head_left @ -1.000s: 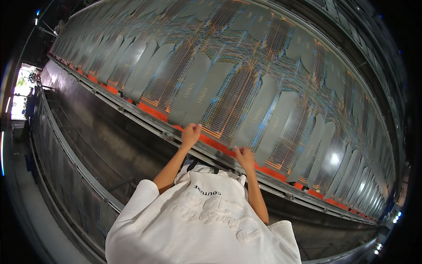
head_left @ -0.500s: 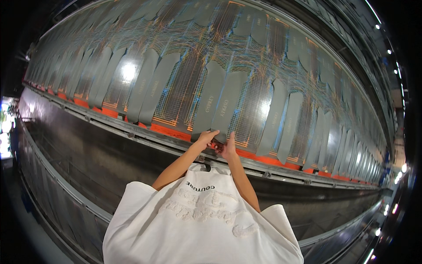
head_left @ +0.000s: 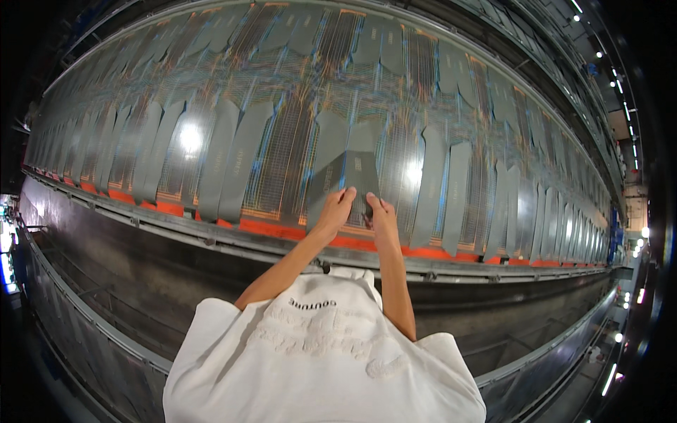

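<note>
On the long printing table in front of me lie grey cut fabric panels with small light lettering. Both my hands are at the near end of the middle pair. My left hand [head_left: 337,211] is closed, its thumb pressed on the near edge of a grey fabric panel [head_left: 361,169]. Close beside it, my right hand [head_left: 381,214] pinches the right corner of the same near edge. This near end looks raised and darker than the cloth around it. Palms and fingertips are partly hidden. Whether the right hand also holds a small dark thing, I cannot tell.
Rows of similar grey panels [head_left: 243,162] run left and right along the table, between orange and blue printed lines. A red strip [head_left: 271,230] and a metal rail [head_left: 233,244] edge the near side. Behind me runs another railing [head_left: 92,321].
Both hands have moved farther over the table, away from my body. The near end of the middle panel has come up with them. The red thing between my hands no longer shows plainly.
</note>
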`<move>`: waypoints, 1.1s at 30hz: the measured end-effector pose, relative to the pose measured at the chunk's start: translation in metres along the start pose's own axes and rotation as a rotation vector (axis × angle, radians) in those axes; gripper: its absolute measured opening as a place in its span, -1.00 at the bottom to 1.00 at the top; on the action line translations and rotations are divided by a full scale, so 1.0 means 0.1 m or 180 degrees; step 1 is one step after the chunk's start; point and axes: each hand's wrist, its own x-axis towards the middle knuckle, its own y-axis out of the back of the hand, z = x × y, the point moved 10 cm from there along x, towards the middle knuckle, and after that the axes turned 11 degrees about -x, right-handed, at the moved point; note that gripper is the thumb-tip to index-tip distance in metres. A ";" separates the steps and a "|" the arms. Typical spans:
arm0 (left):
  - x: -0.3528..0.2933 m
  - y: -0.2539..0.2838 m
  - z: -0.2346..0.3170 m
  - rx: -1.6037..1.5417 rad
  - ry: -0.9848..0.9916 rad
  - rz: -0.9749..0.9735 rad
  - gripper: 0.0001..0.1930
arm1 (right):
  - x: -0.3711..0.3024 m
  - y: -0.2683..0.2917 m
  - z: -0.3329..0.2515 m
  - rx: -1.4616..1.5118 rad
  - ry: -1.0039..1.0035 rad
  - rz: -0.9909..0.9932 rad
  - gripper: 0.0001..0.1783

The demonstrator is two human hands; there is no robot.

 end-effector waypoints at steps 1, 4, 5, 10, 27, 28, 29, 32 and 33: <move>-0.01 0.01 0.19 0.0172 -0.0141 0.0013 -0.62 | -0.07 -0.03 -0.28 -0.0274 0.0168 0.0013 -0.68; -0.25 -0.02 0.61 0.0538 -0.0681 -0.0033 -0.57 | -0.44 -0.02 -0.78 -0.0852 0.0446 -0.0038 -0.54; -0.29 -0.06 0.66 0.0371 -0.0581 -0.0007 -0.57 | -0.51 0.00 -0.88 -0.0848 0.0469 -0.0065 -0.51; 0.22 0.03 -0.10 0.0774 -0.0262 0.0119 -0.54 | 0.10 -0.01 -0.22 -0.0903 0.0039 -0.0379 -0.49; -0.04 1.57 -1.46 0.1936 0.0049 0.1149 -0.54 | 0.38 -0.26 1.27 -0.2147 0.0572 -0.0440 -0.46; -0.01 1.57 -1.56 0.1474 0.0322 0.1100 -0.55 | 0.43 -0.39 1.37 -0.1851 0.0481 -0.0544 -0.49; 0.04 1.55 -1.69 0.1024 0.0605 0.1028 -0.56 | 0.49 -0.53 1.51 -0.1544 0.0375 -0.0635 -0.52; 0.08 1.44 -1.78 0.0630 0.1519 0.0993 -0.63 | 0.54 -0.79 1.71 -0.1204 -0.0266 -0.0670 -0.58; 0.04 1.41 -1.77 0.0668 0.1845 0.0999 -0.66 | 0.55 -0.81 1.77 -0.1176 -0.0548 -0.0632 -0.59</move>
